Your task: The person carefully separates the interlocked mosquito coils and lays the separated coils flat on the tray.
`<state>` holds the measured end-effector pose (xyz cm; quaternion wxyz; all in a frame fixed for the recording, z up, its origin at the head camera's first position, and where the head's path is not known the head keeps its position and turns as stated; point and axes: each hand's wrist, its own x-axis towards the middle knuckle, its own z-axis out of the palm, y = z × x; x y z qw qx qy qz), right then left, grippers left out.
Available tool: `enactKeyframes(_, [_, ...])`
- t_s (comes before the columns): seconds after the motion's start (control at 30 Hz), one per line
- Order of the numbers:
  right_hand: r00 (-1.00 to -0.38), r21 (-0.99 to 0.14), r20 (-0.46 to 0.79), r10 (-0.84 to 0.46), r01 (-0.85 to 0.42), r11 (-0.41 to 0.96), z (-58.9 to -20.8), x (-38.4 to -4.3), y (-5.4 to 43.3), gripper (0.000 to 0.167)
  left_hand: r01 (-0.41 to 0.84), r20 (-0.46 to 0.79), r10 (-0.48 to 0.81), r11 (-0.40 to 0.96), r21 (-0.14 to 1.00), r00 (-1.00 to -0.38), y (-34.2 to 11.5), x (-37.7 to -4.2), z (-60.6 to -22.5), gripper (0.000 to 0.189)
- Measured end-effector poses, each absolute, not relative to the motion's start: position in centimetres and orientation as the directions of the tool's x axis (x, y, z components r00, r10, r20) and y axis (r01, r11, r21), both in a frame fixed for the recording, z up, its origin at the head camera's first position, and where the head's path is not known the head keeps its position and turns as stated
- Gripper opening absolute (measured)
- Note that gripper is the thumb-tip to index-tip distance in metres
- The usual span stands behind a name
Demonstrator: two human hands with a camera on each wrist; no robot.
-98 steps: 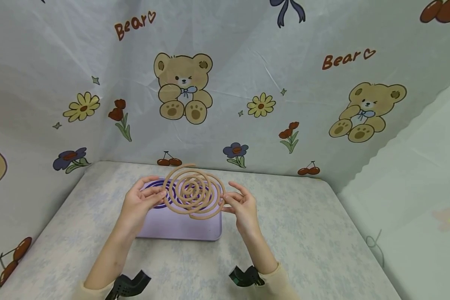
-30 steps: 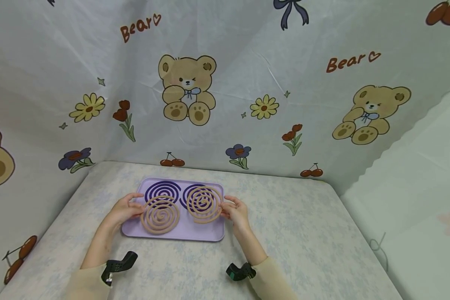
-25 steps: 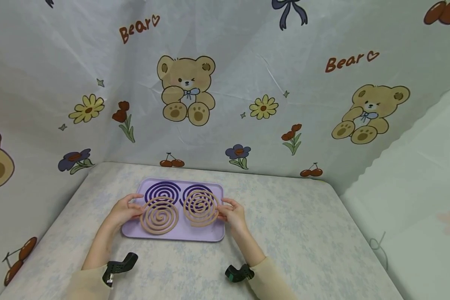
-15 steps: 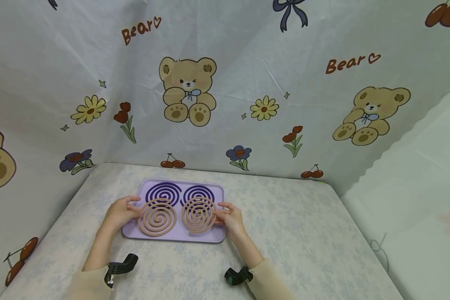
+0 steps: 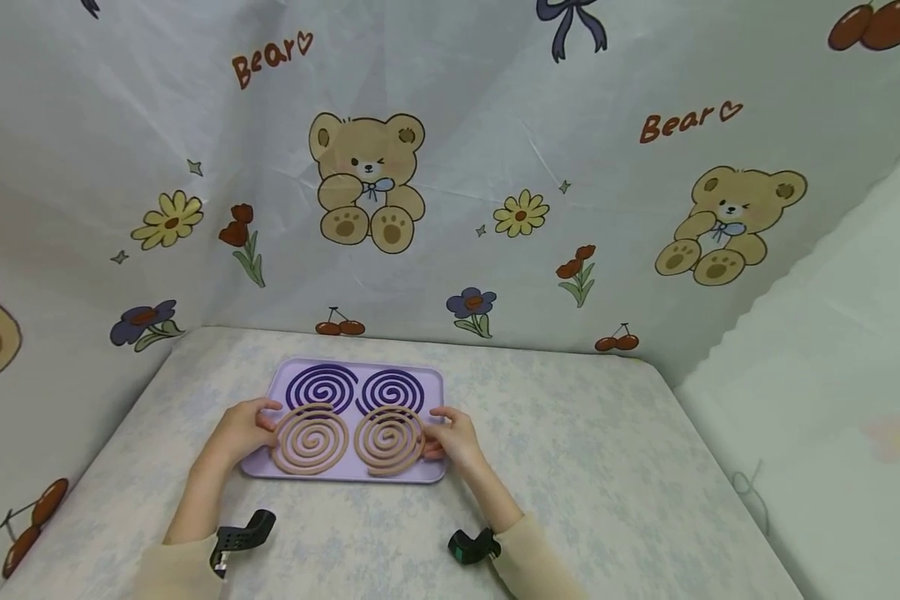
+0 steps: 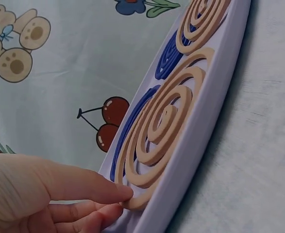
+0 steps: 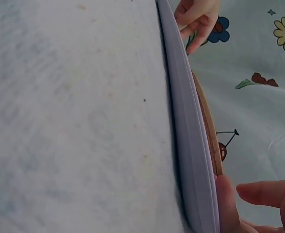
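Note:
In the head view two tan mosquito coils lie over the front half of a lilac tray (image 5: pixel 337 475). My left hand (image 5: pixel 240 431) pinches the outer ring of the left tan coil (image 5: pixel 311 442); the left wrist view shows the thumb (image 6: pixel 125 193) on that ring. At the tray's right end my right hand (image 5: pixel 456 437) holds the right edge of the other tan coil (image 5: pixel 390 439), its index finger raised off it. The underside of this grip is hidden. Behind lie two dark purple coils, left (image 5: pixel 321 386) and right (image 5: pixel 393 388), partly overlapped by the tan ones.
The tray stands on a pale marbled table (image 5: pixel 570 467). A bear-print cloth (image 5: pixel 480 125) hangs behind and at the left. Each forearm wears a black device, left (image 5: pixel 246 533) and right (image 5: pixel 472 546). A thin cord (image 5: pixel 753 492) hangs beyond the table's right edge.
Both tan coils were raised together over the tray, overlapping each other. They have since been moved apart and lowered toward the front half, uncovering more of the purple coils.

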<state>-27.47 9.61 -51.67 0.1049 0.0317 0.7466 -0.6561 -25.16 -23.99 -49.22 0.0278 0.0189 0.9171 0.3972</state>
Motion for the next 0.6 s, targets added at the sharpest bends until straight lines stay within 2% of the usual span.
enactKeyframes(0.23, [-0.986,-0.946,-0.132,-0.106,0.093,0.310,-51.0,-27.5,10.5,0.045,0.022,0.018,0.014,0.699,0.715,-1.000,-23.7,-25.3,-49.5,0.055])
enactKeyframes(0.43, [-0.981,-0.920,-0.112,-0.158,0.043,0.389,-50.3,-27.5,11.2,0.043,0.044,0.157,-0.096,0.709,0.704,-0.983,-23.4,-25.6,-49.7,0.040])
enactKeyframes(0.6, [-0.965,-0.893,-0.123,-0.230,0.006,0.451,-50.4,-27.7,11.7,0.040,0.051,0.183,-0.115,0.699,0.713,-0.976,-23.0,-25.5,-49.4,0.034])
